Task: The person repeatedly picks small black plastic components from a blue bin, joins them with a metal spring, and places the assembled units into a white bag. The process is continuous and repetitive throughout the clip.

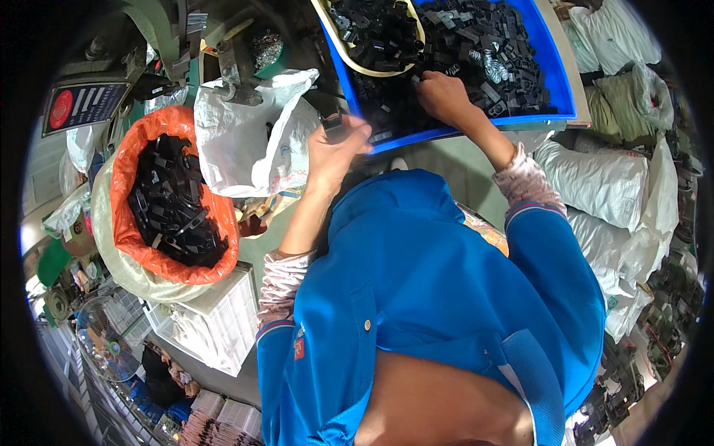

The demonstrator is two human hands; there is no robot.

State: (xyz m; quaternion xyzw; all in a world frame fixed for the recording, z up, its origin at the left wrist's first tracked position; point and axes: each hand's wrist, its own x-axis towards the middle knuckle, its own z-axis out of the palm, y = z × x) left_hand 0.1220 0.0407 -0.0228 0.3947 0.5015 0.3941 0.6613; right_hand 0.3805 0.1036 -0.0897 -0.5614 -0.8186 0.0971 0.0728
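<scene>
Seen from above, the right hand rests fingers-down among black plastic parts in the blue tray at one o'clock, while the left hand, at eleven o'clock, pinches one small black part at the tray's near edge.

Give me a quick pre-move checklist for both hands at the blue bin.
1. Left hand grips a small black part: ok.
2. Right hand down among the black parts in the blue bin: ok.
3. Right hand closed on a part: cannot tell, fingers hidden.
4. Bin still stocked: ok.
5. Orange-lined sack of black parts open beside the left hand: ok.
</scene>
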